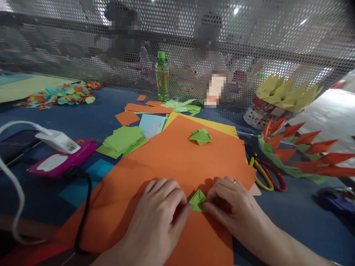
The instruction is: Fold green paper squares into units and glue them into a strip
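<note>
The left hand [163, 210] and the right hand [230, 203] stand a little apart, low over a large orange sheet [166, 166], with a small folded paper [198, 201] between them; this paper is green and shaped like a triangle, its point away from the person; the left hand's thumb and fingers are closed on its left corner, and the right hand, which wears a ring [234, 182], pinches its right corner; farther up the orange sheet lies a second folded piece [200, 136], also green, touched by neither hand; a yellow sheet [222, 126] shows beneath the orange one; to the left are a stack of green squares [123, 140], some blue paper [101, 170], a pink power strip [55, 160] with a white charger [59, 141] on it, and a heap of paper scraps [62, 95]; to the right are scissors [267, 175] with yellow and red handles, and a curved row of orange paper points [313, 142] on a green base; a green-capped bottle [162, 79] stands upright at the back of the blue surface [291, 207], just before a perforated metal screen [177, 22].
</note>
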{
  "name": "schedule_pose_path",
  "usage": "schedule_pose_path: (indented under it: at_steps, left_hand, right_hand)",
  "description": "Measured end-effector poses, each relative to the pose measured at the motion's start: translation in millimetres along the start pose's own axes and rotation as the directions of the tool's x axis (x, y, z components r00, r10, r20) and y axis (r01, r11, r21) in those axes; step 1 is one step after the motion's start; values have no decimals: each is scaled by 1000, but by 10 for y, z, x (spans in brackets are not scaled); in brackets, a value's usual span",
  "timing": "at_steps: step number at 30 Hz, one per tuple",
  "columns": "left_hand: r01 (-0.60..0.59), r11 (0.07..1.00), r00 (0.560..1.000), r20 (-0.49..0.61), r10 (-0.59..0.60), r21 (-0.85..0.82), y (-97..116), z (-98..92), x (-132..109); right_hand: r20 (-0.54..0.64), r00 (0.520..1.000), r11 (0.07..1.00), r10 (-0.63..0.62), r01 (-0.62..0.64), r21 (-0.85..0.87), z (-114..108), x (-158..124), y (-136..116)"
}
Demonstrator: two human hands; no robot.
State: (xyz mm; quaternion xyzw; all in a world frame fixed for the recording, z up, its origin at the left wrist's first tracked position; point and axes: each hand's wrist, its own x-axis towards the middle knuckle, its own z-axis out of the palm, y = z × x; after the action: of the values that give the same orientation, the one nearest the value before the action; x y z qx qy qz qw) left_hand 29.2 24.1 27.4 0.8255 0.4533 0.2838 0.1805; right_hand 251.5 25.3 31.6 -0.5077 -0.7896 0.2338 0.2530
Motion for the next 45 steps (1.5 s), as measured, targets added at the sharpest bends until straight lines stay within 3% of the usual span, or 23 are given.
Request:
schedule_pose_path:
  at_steps: [8,21,29,37,45]
  left_hand:
    - [17,989,999,38,-11,-149,-50,-32,-2]
    - [36,998,996,86,-32,-51,-13,-18,22]
    - [20,1000,994,110,-22,12,4,-34,20]
    - [9,999,998,55,-11,39,18,-19,59]
    - [-11,998,1000,20,9,69,30,4,42]
  right_hand:
    - [167,986,993,-2,-18,116,-119,22,31]
    - [255,966,998,52,-57,11,-192,27,-119]
    - [239,970,999,33,-39,23,-198,4,-122]
    - [85,996,994,-11,20,-106,-49,-55,-79]
    - [110,993,990,-30,45,-131,-49,-39,-78]
